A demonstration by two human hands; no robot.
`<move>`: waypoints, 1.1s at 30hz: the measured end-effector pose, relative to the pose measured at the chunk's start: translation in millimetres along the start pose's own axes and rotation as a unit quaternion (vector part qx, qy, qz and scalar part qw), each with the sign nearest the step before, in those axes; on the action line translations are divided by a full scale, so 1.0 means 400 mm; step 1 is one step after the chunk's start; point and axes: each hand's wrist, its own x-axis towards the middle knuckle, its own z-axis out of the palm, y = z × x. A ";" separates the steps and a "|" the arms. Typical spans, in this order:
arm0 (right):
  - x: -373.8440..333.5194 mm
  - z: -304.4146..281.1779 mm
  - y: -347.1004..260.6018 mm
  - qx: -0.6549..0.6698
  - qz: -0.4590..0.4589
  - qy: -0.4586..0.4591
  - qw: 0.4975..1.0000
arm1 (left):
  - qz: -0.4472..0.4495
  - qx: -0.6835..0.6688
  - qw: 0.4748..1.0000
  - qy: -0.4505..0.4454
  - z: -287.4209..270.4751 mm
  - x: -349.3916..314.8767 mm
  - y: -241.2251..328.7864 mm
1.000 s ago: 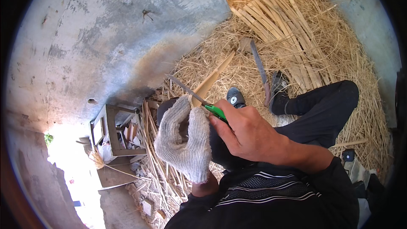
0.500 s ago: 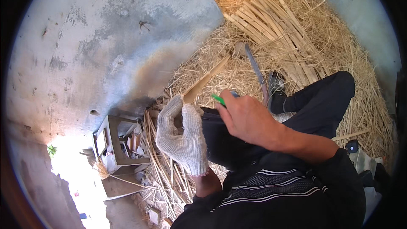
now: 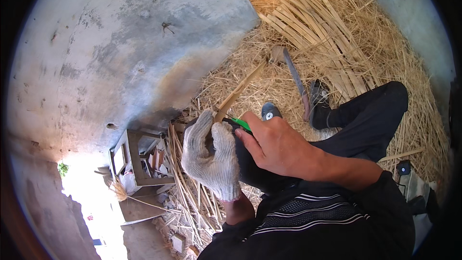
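My left hand [image 3: 211, 156], in a white knitted glove, pinches the near end of a flat bamboo strip [image 3: 242, 86] between thumb and fingers. The strip slants away to the upper right over the straw. My bare right hand [image 3: 276, 142] is closed around a green-handled knife [image 3: 241, 124], most of its handle hidden in the fist. Its thin blade tip reaches the strip just beyond the gloved fingertips; whether it cuts in I cannot tell.
Split bamboo strips [image 3: 317, 29] lie piled on straw at the far right. A long-bladed chopper [image 3: 294, 72] rests on the straw near my shoe [image 3: 319, 101]. A pale wall [image 3: 130, 43] rises at the left, with a wooden frame [image 3: 139, 161] holding odds and ends below it.
My right hand has moved slightly left and down, bringing the green knife from apart to the strip beside my left fingertips. The left hand keeps its grip; the view has shifted a little.
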 end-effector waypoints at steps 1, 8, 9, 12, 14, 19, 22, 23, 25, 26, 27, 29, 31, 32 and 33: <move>-0.002 0.003 0.004 -0.005 -0.001 0.003 1.000 | -0.001 0.005 1.000 -0.001 -0.001 -0.004 -0.004; 0.023 0.040 0.136 -0.153 0.045 0.052 0.986 | 0.019 -0.036 0.999 0.014 0.014 0.003 -0.022; 0.030 0.037 0.139 -0.152 0.047 0.044 0.986 | 0.023 -0.033 0.999 0.015 0.012 0.005 -0.021; 0.032 0.033 0.126 -0.157 0.059 0.023 0.985 | -0.011 -0.040 0.999 0.014 0.005 0.007 -0.032; 0.036 0.026 0.118 -0.175 0.064 0.027 0.982 | -0.046 -0.080 0.996 0.006 0.007 0.010 -0.023; 0.027 -0.006 0.096 -0.063 0.075 -0.011 0.995 | -0.003 -0.017 0.999 0.035 0.023 0.011 -0.022; 0.016 -0.025 0.042 0.008 0.030 0.001 1.000 | -0.035 -0.025 0.999 0.029 0.018 0.004 -0.017; 0.012 -0.023 0.031 0.017 0.008 0.016 1.000 | -0.012 -0.005 1.000 0.026 0.020 0.004 -0.015; 0.014 -0.009 0.028 0.015 -0.013 0.017 1.000 | 0.033 0.035 0.999 0.018 0.026 0.008 -0.013; 0.013 -0.006 0.029 0.014 -0.022 0.019 0.999 | 0.039 0.040 0.998 0.017 0.028 0.007 -0.012; 0.012 -0.007 0.029 0.004 -0.019 0.017 1.000 | 0.046 0.046 0.998 0.016 0.029 0.006 -0.012; 0.010 -0.009 0.031 -0.011 -0.015 0.006 1.000 | 0.036 0.039 0.998 0.013 0.025 0.005 -0.010; 0.007 -0.018 0.027 -0.025 -0.017 0.011 0.999 | 0.005 0.009 1.000 0.003 0.021 0.007 -0.007; 0.005 -0.022 0.025 -0.032 -0.017 0.013 0.999 | 0.029 0.034 0.999 -0.001 0.020 0.008 -0.019; 0.003 -0.023 0.025 -0.033 -0.007 0.014 0.999 | 0.046 0.040 0.998 -0.003 0.024 0.009 -0.023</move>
